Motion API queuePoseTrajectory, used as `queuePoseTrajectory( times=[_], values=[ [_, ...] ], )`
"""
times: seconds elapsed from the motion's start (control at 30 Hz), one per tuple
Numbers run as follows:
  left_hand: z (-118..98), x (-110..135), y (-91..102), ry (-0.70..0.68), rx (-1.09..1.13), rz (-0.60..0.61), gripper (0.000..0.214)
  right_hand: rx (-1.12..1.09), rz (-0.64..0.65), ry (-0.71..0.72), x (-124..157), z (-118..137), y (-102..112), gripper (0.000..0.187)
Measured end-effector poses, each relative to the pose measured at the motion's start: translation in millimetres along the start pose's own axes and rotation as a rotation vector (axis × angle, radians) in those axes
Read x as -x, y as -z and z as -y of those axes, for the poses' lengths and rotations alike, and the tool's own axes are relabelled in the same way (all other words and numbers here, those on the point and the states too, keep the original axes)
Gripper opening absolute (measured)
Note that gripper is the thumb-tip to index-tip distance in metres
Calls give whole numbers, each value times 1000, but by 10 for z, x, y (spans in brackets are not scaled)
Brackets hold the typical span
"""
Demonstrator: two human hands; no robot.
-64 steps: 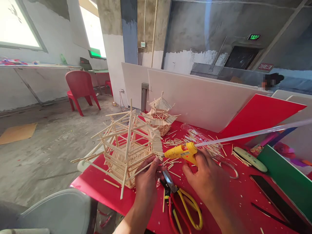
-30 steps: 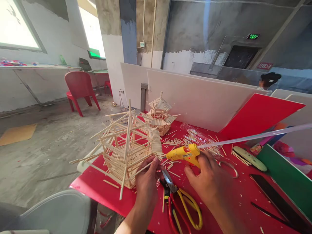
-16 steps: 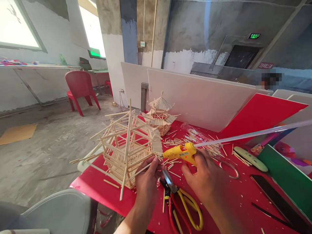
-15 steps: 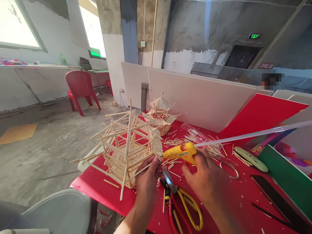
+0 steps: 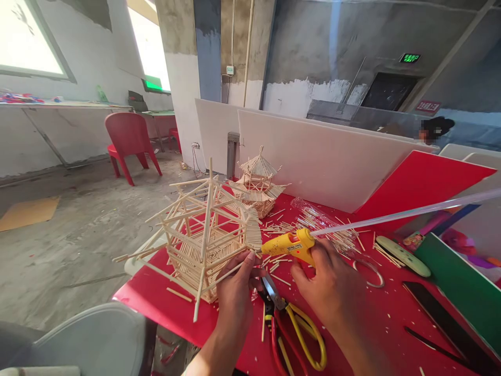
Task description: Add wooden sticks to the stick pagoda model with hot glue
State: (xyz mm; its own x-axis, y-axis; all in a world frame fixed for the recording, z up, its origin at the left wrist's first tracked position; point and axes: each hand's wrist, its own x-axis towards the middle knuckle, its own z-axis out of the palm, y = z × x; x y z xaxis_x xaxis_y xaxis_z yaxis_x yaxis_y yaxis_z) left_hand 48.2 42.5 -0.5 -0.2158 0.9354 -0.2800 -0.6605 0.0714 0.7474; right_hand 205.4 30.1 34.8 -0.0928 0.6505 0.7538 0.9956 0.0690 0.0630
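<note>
A half-open frame model of thin wooden sticks [image 5: 188, 271] stands at the left of the red table, with a row of slats on its right side. My left hand [image 5: 237, 287] is closed, its thumb and fingers pinching the model's near right corner; the exact stick between the fingertips is hidden. In my right hand [image 5: 331, 279] is a yellow hot glue gun [image 5: 287, 245], its nozzle touching or very close to the slats just above my left fingertips. A clear glue stick [image 5: 407, 213] runs out of its back. Red- and yellow-handled cutting tools [image 5: 291, 318] lie below, between my forearms.
A finished-looking stick pagoda [image 5: 260, 183] stands behind the model. Loose sticks [image 5: 332, 230], a roll of tape [image 5: 370, 274], a green case [image 5: 403, 256] and a green board [image 5: 462, 282] are to the right. White boards [image 5: 313, 156] wall the back; a person's head shows beyond.
My hands, the glue gun and the model stay practically still. Beyond the boards, more of the person's head shows than before.
</note>
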Motion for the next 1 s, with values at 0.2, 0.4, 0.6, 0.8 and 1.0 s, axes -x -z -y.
queuePoseTrajectory(
  times=[0.2,0.4,0.6,0.8,1.0],
  values=[
    [-10,5,1,-7,-2,13,33,9,8,-8,-3,6,-2,27],
    [7,-9,12,-16,-6,19,31,-2,3,-2,-31,15,7,26],
    [0,-4,19,-18,-12,30,30,-16,-6,21,-54,23,13,22],
    [-9,-2,17,-15,-15,28,29,-29,0,18,-55,27,24,19],
    [-12,-5,10,-14,-9,33,30,-13,-8,20,-39,15,21,22]
  ],
)
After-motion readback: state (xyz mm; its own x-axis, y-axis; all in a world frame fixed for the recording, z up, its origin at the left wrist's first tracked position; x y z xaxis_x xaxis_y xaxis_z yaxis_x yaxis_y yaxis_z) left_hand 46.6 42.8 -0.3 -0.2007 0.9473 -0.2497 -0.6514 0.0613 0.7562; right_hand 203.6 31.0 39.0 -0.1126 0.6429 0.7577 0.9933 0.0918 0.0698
